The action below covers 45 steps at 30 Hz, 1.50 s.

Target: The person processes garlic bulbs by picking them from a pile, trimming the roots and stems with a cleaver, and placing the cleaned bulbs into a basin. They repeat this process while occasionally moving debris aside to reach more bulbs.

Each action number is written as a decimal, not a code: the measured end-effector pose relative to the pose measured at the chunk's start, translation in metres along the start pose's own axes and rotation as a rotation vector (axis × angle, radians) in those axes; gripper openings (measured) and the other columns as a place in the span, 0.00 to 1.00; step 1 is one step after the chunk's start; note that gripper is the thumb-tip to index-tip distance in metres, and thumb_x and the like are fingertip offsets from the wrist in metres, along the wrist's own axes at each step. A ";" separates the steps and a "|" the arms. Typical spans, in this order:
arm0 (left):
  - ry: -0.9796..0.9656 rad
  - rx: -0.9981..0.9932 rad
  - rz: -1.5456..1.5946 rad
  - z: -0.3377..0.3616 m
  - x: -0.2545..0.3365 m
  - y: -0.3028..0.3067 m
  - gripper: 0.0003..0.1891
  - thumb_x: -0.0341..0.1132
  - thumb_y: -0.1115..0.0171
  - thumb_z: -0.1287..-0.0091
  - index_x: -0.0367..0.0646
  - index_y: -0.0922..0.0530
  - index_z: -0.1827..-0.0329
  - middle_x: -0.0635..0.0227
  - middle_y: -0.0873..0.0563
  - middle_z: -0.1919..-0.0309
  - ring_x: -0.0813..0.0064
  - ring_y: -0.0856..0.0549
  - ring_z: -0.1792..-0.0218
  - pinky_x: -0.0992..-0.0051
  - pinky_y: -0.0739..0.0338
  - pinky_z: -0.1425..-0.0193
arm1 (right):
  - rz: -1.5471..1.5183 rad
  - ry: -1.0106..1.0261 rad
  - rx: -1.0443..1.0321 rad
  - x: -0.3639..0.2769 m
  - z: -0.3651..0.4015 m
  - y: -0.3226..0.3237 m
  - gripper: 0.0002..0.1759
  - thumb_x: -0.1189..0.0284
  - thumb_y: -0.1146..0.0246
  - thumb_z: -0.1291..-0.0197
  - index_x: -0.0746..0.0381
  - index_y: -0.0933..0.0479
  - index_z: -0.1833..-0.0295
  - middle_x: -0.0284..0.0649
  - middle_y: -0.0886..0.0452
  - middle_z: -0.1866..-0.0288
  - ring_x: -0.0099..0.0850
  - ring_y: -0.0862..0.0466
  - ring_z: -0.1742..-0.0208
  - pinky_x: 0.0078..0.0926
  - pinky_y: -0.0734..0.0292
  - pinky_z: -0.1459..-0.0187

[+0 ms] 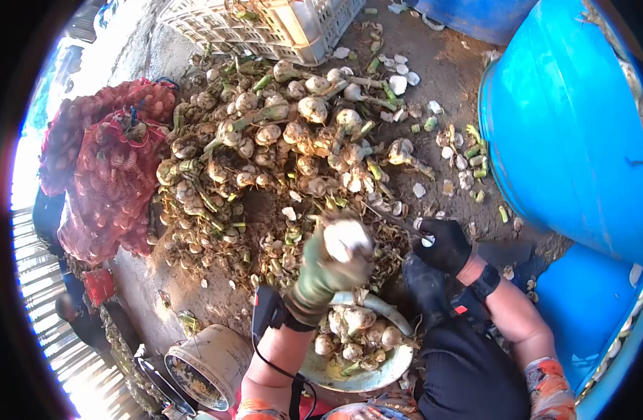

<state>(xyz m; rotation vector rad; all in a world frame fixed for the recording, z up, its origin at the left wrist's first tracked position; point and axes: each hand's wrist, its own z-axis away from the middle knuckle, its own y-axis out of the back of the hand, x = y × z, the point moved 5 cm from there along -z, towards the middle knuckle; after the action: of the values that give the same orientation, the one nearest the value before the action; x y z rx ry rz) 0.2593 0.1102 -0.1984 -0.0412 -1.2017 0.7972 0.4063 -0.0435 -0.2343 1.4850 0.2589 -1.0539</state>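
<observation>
My left hand [328,262], in a green glove, is closed around a garlic bulb [347,240] with a white face; both are smeared by motion. To its right, my right hand [442,245] wears a black glove and grips a knife [391,217]. The dark, narrow blade points up and left, close to the bulb but seemingly apart from it. Below my left hand stands a pale green basin [377,378] holding several garlic bulbs [360,318]. Beyond both hands, a large heap of garlic with stems and roots [272,133] lies on the ground.
Red mesh sacks [115,182] stand at the left, a white plastic crate [279,31] at the back. A large blue drum [566,112] lies at the right. Near my left forearm is a dirty white bucket [209,364]. Cut stems [475,161] and peelings litter the ground.
</observation>
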 end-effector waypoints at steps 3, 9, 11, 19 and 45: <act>0.027 0.147 0.559 -0.012 0.011 -0.005 0.14 0.45 0.39 0.41 0.43 0.25 0.62 0.69 0.22 0.75 0.69 0.18 0.74 0.69 0.19 0.71 | -0.253 0.221 -0.116 -0.056 0.002 0.023 0.08 0.68 0.36 0.55 0.58 0.23 0.69 0.41 0.25 0.77 0.43 0.22 0.76 0.35 0.26 0.73; -0.136 0.320 0.904 -0.016 -0.006 0.003 0.20 0.51 0.40 0.40 0.45 0.21 0.55 0.62 0.17 0.58 0.62 0.19 0.57 0.62 0.27 0.42 | -0.300 0.248 -0.161 -0.064 -0.003 -0.006 0.07 0.69 0.36 0.55 0.60 0.24 0.72 0.44 0.24 0.77 0.45 0.21 0.75 0.36 0.27 0.74; -0.165 0.125 1.000 -0.015 -0.003 -0.012 0.17 0.44 0.37 0.43 0.44 0.21 0.55 0.61 0.18 0.56 0.62 0.20 0.55 0.60 0.29 0.41 | -0.217 0.182 -0.072 -0.058 -0.009 -0.006 0.07 0.69 0.36 0.55 0.60 0.24 0.72 0.45 0.24 0.77 0.46 0.21 0.75 0.37 0.27 0.73; -0.240 0.433 0.895 0.000 -0.023 -0.016 0.09 0.38 0.33 0.48 0.44 0.19 0.68 0.66 0.15 0.61 0.63 0.18 0.55 0.55 0.34 0.35 | -0.322 -0.073 0.051 -0.028 -0.015 -0.015 0.09 0.68 0.37 0.55 0.62 0.24 0.72 0.50 0.22 0.74 0.48 0.20 0.69 0.38 0.25 0.69; 0.371 0.027 -1.914 -0.193 0.019 -0.002 0.36 0.59 0.40 0.45 0.60 0.37 0.34 0.54 0.38 0.33 0.57 0.33 0.37 0.64 0.39 0.33 | -0.351 -0.341 -0.124 0.035 0.008 -0.021 0.18 0.65 0.34 0.57 0.67 0.21 0.63 0.52 0.19 0.73 0.36 0.17 0.70 0.31 0.26 0.67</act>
<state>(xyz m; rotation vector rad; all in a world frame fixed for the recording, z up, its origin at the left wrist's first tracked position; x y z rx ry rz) 0.4249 0.1915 -0.2586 0.8300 -0.4318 -0.8608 0.4074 -0.0594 -0.2726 1.1481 0.3418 -1.5239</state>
